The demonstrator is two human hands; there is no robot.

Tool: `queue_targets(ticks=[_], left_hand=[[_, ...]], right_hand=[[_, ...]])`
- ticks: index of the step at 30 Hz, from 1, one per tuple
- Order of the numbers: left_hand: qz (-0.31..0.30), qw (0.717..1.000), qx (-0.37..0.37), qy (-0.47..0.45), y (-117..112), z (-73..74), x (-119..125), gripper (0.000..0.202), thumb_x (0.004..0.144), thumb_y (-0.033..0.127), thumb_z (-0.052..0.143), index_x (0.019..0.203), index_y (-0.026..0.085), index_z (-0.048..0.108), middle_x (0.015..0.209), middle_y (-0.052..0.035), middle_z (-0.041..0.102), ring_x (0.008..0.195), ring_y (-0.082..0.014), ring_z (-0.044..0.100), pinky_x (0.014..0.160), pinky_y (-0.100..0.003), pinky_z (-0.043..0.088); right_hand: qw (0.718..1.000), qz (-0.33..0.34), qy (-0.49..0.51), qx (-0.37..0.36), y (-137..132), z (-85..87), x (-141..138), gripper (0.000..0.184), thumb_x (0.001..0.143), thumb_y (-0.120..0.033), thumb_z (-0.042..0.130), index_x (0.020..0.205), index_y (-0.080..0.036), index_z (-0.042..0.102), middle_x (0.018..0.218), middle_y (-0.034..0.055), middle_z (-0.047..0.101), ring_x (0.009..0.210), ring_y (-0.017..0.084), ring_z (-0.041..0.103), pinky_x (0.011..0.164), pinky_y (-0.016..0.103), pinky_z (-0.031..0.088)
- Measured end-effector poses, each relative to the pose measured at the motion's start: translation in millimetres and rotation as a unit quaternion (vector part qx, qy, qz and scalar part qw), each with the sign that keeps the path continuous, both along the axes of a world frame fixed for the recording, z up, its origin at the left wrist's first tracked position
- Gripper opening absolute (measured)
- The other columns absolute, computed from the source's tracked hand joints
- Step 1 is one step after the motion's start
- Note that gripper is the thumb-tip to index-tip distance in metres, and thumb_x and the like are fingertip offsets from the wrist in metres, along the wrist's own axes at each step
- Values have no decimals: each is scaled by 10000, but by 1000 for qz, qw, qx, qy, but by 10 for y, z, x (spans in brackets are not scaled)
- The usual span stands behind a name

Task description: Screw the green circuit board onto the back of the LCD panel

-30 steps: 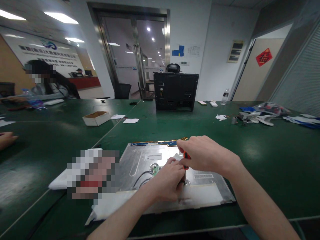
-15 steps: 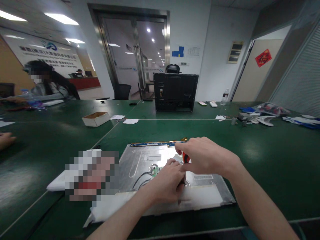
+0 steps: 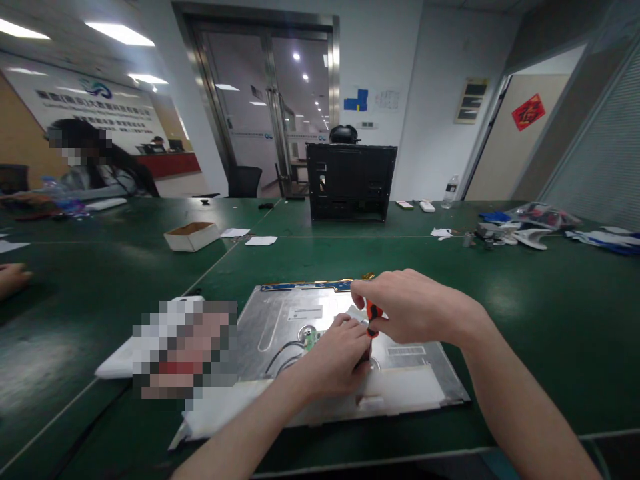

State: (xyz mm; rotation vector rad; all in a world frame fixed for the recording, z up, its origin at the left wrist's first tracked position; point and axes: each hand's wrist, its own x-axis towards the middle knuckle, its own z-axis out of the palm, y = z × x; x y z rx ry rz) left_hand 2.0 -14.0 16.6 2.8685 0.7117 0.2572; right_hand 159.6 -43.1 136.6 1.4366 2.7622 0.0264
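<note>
A silver metal display panel [image 3: 273, 313] lies flat on the table, its back side up. A blue circuit strip [image 3: 310, 287] runs along its far edge. My right hand [image 3: 415, 307] is closed round the orange-and-black handle of a screwdriver [image 3: 373, 319], held upright over the panel's middle. Just below, my left hand [image 3: 337, 357] rests on the panel with its fingers curled beside the screwdriver's shaft. What those fingers hold, if anything, is hidden, as is the screwdriver's tip. A small green circuit board [image 3: 312, 340] with black cables shows left of my left hand.
A white object [image 3: 117, 357] and a blurred-out patch [image 3: 193, 353] lie left of the panel. Farther back stand an open white box [image 3: 193, 237] and a black monitor housing [image 3: 351, 181]. Loose parts [image 3: 505, 233] lie at right. Another person's hand [image 3: 14, 279] shows at far left.
My right hand has shifted slightly, and more of the orange screwdriver handle shows below its fingers. My left hand stays in nearly the same place on the panel.
</note>
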Motion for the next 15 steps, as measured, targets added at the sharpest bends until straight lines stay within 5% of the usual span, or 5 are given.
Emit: queue_targets(ticks=[15], left_hand=[[-8,1000,0,9,8,18,-15,85,737,143,538,800,191,569,980,-48,629,974,-241,538,939,-403,326]], right_hand=[[1000,13,-4,10,-24,-19,-25,228,755,-227,562,983,-219,555,851,32,672,689,187,605,496,264,261]])
